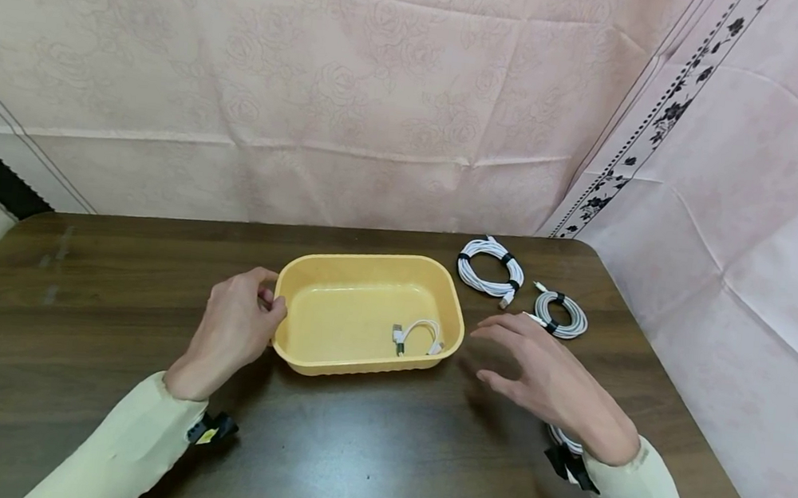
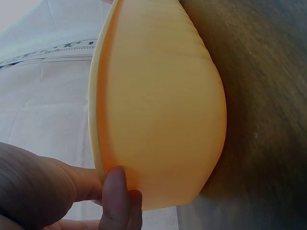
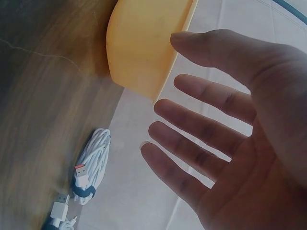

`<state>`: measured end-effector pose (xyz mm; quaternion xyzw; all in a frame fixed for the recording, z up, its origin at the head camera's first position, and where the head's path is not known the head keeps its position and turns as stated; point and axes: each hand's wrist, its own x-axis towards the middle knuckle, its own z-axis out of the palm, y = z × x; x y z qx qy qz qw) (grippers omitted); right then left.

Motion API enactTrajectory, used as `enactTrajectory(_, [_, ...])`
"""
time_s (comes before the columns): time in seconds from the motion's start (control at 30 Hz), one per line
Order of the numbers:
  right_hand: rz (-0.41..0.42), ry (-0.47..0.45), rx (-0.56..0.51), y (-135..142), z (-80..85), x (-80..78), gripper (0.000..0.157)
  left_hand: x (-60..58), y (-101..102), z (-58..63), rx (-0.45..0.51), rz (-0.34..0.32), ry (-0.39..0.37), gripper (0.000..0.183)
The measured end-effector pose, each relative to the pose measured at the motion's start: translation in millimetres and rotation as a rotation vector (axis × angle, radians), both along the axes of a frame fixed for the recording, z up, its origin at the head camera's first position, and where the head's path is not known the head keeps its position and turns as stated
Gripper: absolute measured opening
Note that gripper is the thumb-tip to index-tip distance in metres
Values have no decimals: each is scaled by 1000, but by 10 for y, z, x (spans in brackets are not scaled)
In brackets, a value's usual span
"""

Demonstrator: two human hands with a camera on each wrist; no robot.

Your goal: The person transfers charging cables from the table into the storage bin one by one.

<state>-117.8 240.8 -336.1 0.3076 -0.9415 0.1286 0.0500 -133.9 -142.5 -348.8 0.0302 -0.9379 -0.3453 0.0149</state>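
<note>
A yellow plastic bin (image 1: 340, 263) stands on the brown table, with a short white USB cable (image 1: 423, 327) lying inside at its right front. My left hand (image 1: 236, 325) pinches the bin's left rim, thumb on one side and fingers on the other; the left wrist view shows the fingertips (image 2: 115, 191) against the outer wall. Just right of the bin, my right hand (image 1: 539, 371) hovers with fingers spread and holds nothing. Its palm and straight fingers (image 3: 206, 129) show in the right wrist view, close to the bin's wall (image 3: 139, 43).
Behind the right hand lie a coiled white cable (image 1: 465, 271) with black ties and a smaller coiled cable (image 1: 573, 318). Another white coil (image 1: 563, 439) is partly hidden under the right wrist. Pink patterned cloth (image 1: 327, 98) hangs along the table's back and right edges.
</note>
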Motion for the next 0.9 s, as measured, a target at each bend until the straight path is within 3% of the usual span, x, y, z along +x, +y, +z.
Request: enactTrajectory(0.9, [-33,16,-6,207,-67,78,48,12,-7,-6,2,-7,32,38])
